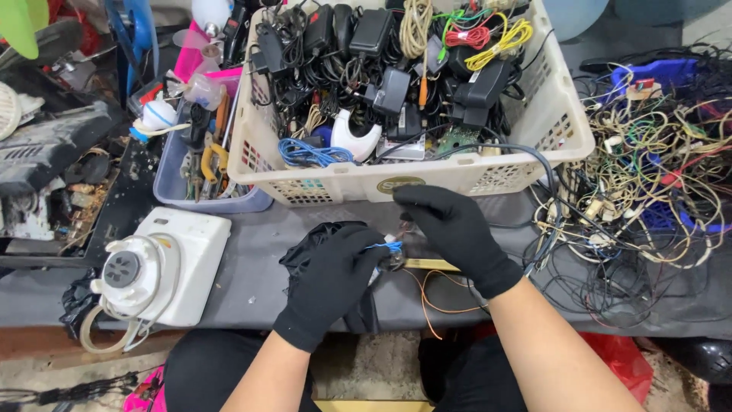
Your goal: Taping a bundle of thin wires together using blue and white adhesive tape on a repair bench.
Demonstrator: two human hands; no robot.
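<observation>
Grey bench (pixel 252 275) carries a basket (pixel 564 130) of chargers. Just before it, your left hand (pixel 332 278) and right hand (pixel 454 233), gloved, both pinch a small part (pixel 394 255) with blue wires, hands nearly touching.

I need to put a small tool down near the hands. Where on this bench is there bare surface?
Bare grey bench top lies between the white round-faced appliance and the black-gloved left hand, below the cream plastic basket of chargers. Right of the black-gloved right hand, the tangled wire pile crowds everything.
</observation>
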